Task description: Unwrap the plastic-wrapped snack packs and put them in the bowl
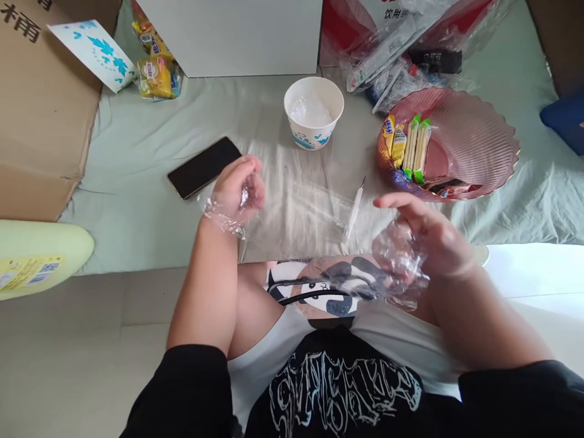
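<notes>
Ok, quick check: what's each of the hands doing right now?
Left hand: curled nearly shut inside a clear plastic glove, holding nothing else that can be seen.
Right hand: open, fingers spread, with crumpled clear plastic film over the palm.

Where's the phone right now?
In the head view the phone lies face up on the pale green cloth, left of centre, just beyond the gloved left hand and left of the paper bowl.
</notes>
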Available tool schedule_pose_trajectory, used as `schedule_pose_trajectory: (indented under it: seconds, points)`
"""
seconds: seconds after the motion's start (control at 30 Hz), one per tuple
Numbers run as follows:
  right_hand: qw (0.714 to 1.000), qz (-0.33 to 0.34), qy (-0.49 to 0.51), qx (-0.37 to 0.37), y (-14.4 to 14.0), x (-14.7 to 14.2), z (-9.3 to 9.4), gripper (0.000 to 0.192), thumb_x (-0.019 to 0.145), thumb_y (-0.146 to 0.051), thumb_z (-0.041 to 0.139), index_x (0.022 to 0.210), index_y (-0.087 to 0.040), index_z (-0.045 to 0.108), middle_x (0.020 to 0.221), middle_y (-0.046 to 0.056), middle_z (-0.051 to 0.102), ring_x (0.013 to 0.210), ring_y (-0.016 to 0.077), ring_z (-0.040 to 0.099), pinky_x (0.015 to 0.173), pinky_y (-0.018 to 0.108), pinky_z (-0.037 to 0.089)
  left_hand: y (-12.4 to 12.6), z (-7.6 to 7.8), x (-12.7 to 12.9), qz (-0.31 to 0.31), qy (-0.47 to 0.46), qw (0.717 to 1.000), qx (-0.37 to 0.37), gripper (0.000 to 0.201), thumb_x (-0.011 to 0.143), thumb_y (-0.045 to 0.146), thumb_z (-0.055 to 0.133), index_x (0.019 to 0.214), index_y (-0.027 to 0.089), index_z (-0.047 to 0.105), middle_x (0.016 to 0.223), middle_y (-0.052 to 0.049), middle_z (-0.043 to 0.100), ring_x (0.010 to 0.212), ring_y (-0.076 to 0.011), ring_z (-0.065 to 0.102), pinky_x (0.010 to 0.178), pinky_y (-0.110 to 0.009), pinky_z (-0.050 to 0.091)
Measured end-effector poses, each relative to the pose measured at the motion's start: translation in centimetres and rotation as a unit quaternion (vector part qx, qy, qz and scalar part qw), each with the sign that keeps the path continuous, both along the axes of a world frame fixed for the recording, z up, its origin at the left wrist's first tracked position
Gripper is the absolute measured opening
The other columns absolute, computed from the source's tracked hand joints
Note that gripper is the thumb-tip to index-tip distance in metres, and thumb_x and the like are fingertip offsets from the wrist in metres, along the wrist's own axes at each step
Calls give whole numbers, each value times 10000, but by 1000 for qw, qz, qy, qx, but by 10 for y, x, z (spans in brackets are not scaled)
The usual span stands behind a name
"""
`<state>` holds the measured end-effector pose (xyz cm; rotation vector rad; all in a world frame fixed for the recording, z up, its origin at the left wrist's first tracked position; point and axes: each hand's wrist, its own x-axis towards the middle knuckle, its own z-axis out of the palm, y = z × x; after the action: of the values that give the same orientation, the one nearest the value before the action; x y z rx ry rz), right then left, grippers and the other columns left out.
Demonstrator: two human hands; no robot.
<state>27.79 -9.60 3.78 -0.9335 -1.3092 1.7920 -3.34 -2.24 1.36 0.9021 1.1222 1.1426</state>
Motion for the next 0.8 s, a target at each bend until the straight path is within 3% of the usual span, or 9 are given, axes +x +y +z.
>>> schedule_pose_trajectory:
  seconds: [0.1, 0.23, 0.33, 0.43, 0.53, 0.6, 0.67, 0.73, 0.8]
  points:
    - [993, -110, -38, 23, 20, -11, -7, 590, 799, -827, 593, 1037, -289, 640, 716, 16, 627, 672, 214, 679, 612, 364, 564, 7, -1, 8, -68, 29, 995, -69, 233, 837, 405, 679, 735, 237, 553, 376, 72, 429, 257, -107, 386, 305, -209, 159]
    - [997, -68, -12, -25, 35, -26, -23, 674, 776, -890, 542, 1045, -278, 628, 1110, 97, 713, 1066, 274, 716, 849, 419, 604, 13, -2, 25, -190, 65, 973, -115, 299, 834, 481, 742, 765, 223, 607, 408, 56, 476, 258, -102, 407, 313, -205, 198]
    - [995, 29, 15, -93, 30, -36, -31, 684, 705, -715, 805, 1186, -275, 601, 1097, 70, 737, 914, 211, 738, 745, 343, 604, 15, -2, 39, -259, 81, 955, -123, 326, 786, 516, 792, 781, 225, 644, 421, 37, 510, 265, -105, 410, 297, -223, 188]
    - [981, 145, -13, -126, 22, -45, -31, 498, 743, -517, 871, 1060, -222, 625, 759, -23, 692, 561, 103, 608, 502, 237, 479, 18, 0, 47, -296, 88, 942, -134, 360, 785, 558, 790, 825, 214, 689, 462, 6, 562, 276, -114, 428, 299, -237, 153]
    - [986, 141, -50, -77, 19, -46, -29, 339, 830, -458, 810, 776, -199, 599, 560, -61, 574, 448, 57, 468, 426, 221, 358, 24, 2, 46, -203, 31, 974, -95, 405, 827, 610, 729, 918, 216, 714, 534, 0, 598, 324, -107, 452, 330, -238, 187]
    - [996, 58, -64, -30, 22, -45, -31, 339, 867, -452, 768, 734, -200, 583, 542, -53, 570, 460, 55, 469, 445, 225, 360, 26, 2, 45, -70, -52, 995, -39, 457, 854, 664, 664, 969, 223, 701, 666, -17, 658, 484, -131, 600, 406, -240, 355]
    - [996, -29, -82, 4, 27, -43, -35, 314, 876, -462, 743, 774, -206, 592, 553, -50, 586, 478, 63, 489, 467, 233, 384, 26, -1, 45, 12, -119, 993, -3, 550, 872, 738, 584, 1007, 214, 686, 874, -56, 714, 808, -191, 743, 603, -268, 534]
    - [990, -85, -107, 22, 33, -43, -40, 307, 868, -476, 735, 806, -214, 588, 570, -49, 592, 491, 71, 505, 483, 246, 408, 20, -6, 49, -9, -130, 991, 0, 652, 849, 808, 560, 1049, 198, 678, 1045, -103, 724, 1094, -275, 742, 782, -342, 599]
    - [984, -121, -122, 35, 38, -44, -43, 315, 855, -487, 736, 818, -221, 572, 585, -49, 587, 503, 77, 517, 490, 256, 418, 12, -11, 54, -90, -103, 991, -16, 728, 758, 831, 663, 1110, 195, 673, 1123, -141, 734, 1176, -340, 722, 842, -415, 613]
